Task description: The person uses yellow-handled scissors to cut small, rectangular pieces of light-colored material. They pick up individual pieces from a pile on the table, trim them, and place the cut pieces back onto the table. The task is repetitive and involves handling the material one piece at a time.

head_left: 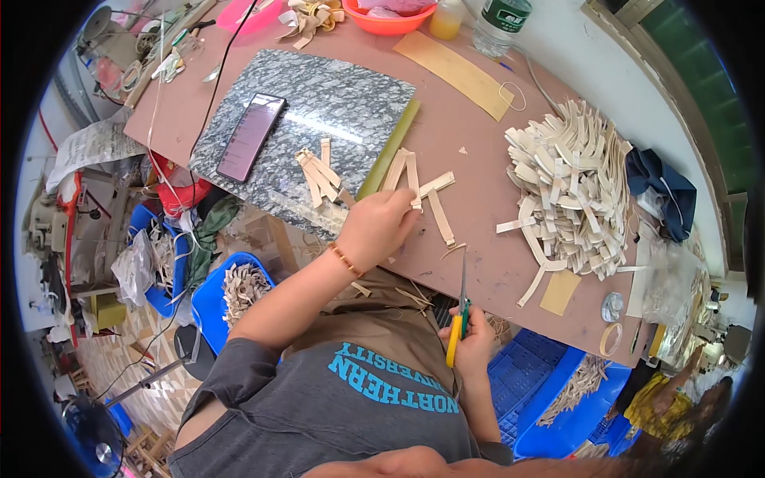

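My left hand [378,227], with a beaded bracelet at the wrist, is at the table's near edge, its fingers closed on the lower end of a beige fabric strip [412,177]. The thumb and the exact grip are partly hidden. Around it lie more beige strips [438,217], some crossing each other. My right hand [476,342] is lower, in front of the table edge, wrapped round the yellow and green handles of scissors [464,283]. The blades point up toward the table. Left of my left hand, a small bunch of strips [320,171] rests on a grey marbled slab [319,88].
A phone [251,137] lies on the slab. A large heap of pale strips [570,191] stands at the right, near a dark blue cloth [661,191]. A water bottle [500,24] and an orange bowl [390,12] stand at the back. Blue bins [570,398] flank my body.
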Demonstrator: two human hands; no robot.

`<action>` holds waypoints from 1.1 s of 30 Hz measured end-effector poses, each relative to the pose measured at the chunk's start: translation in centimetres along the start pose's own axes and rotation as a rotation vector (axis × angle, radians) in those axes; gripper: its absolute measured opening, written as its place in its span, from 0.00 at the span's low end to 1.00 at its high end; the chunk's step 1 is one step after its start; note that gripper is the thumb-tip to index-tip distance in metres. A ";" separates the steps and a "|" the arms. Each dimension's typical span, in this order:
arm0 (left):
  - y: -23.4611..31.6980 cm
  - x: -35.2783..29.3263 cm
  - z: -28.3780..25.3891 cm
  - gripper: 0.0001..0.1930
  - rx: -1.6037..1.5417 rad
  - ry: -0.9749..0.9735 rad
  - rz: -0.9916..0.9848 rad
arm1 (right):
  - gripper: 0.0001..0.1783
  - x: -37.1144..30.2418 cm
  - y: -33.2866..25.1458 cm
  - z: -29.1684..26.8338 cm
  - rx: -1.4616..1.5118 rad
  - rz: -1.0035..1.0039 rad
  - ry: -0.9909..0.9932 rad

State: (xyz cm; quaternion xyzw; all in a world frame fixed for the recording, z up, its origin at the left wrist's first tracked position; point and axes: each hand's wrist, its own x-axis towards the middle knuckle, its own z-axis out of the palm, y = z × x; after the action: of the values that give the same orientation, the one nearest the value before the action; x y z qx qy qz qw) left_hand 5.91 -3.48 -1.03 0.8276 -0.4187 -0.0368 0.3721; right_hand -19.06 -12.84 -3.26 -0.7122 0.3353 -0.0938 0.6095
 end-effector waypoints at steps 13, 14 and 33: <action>-1.4 1.9 4.0 0.13 0.008 0.027 -0.012 | 0.20 0.0 0.0 0.3 0.147 0.088 0.064; -1.7 1.8 4.0 0.11 0.011 0.005 -0.009 | 0.20 0.0 0.0 0.3 0.135 0.087 0.056; 0.1 1.8 1.5 0.06 -0.429 0.298 -0.103 | 0.22 -0.1 -1.9 0.9 0.352 0.201 0.084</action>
State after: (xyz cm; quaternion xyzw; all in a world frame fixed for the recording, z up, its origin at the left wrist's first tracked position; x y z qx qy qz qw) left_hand 6.48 -5.66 -1.59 0.7462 -0.2991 -0.0216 0.5943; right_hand -17.97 -11.96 -1.68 -0.5531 0.4085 -0.1193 0.7162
